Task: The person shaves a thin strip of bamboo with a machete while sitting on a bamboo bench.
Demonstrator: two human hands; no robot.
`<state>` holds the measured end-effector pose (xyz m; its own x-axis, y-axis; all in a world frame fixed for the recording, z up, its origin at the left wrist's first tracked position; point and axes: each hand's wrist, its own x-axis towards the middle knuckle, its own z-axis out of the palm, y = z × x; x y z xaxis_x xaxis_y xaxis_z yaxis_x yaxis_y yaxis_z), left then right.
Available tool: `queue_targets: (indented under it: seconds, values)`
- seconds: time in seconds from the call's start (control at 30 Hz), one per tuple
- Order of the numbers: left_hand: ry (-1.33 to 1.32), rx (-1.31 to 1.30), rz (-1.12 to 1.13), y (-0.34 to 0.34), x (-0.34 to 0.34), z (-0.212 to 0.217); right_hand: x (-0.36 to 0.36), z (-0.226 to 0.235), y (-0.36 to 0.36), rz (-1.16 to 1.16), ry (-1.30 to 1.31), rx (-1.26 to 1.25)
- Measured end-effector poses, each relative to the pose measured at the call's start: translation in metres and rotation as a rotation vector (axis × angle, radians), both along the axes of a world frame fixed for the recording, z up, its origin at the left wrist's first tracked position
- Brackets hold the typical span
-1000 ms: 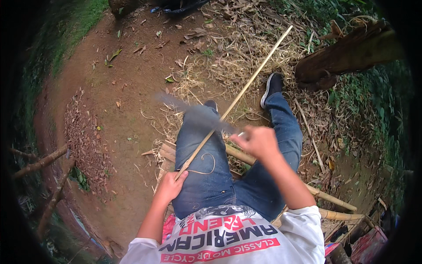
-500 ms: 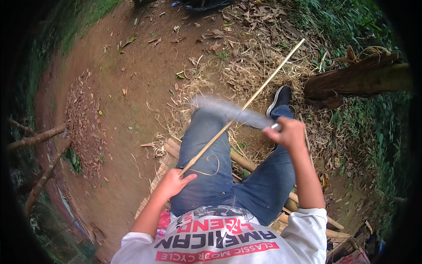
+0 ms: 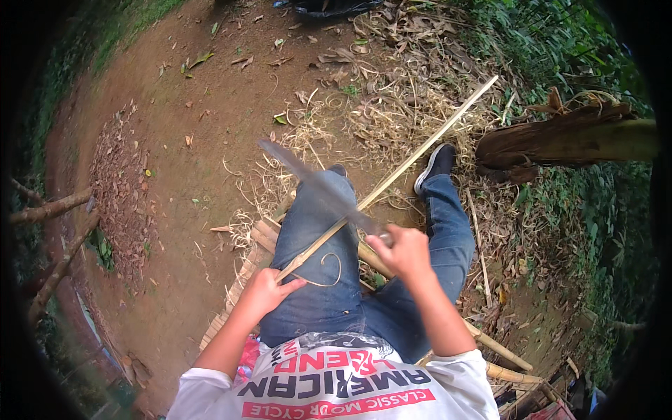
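Note:
My left hand [image 3: 264, 290] is closed around the near end of a long, pale bamboo strip [image 3: 421, 150]. The strip slants over my left thigh toward the far right. A thin curled shaving [image 3: 337, 271] hangs beside it near my left hand. In my right hand [image 3: 404, 250] is the handle of a machete, gripped in closed fingers. The machete's long grey blade [image 3: 318, 183], slightly smeared by motion, points to the far left and crosses the strip above my left knee.
I sit on a bamboo slat seat [image 3: 231, 308]. Pale shavings [image 3: 392, 126] litter the ground ahead. To the right lies a thick trunk [image 3: 560, 140]; at left, branches [image 3: 59, 255] stick up. A black plastic bag [image 3: 336, 7] lies at the far edge.
My right hand has drawn the machete nearer and to the left along the strip. The blade now slants more steeply. My left hand keeps its hold on the strip.

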<state>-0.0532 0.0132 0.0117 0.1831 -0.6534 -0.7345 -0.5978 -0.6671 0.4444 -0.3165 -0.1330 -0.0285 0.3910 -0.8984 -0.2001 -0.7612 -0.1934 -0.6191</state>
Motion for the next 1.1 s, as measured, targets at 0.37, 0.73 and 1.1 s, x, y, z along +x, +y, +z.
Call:
queue_targets:
  seconds: [0.37,0.73,1.1]
  values:
    - [-0.174,0.004,-0.023,-0.006,-0.009,0.005,-0.026,-0.003,-0.063,0.140,0.279,-0.377]
    - [-0.056,0.207,-0.054,-0.016,0.015,0.001,-0.130,0.019,-0.142,-0.484,0.370,-0.251]
    - [0.322,0.188,0.048,-0.025,0.031,-0.008,0.059,0.021,-0.008,0.297,0.148,-0.088]
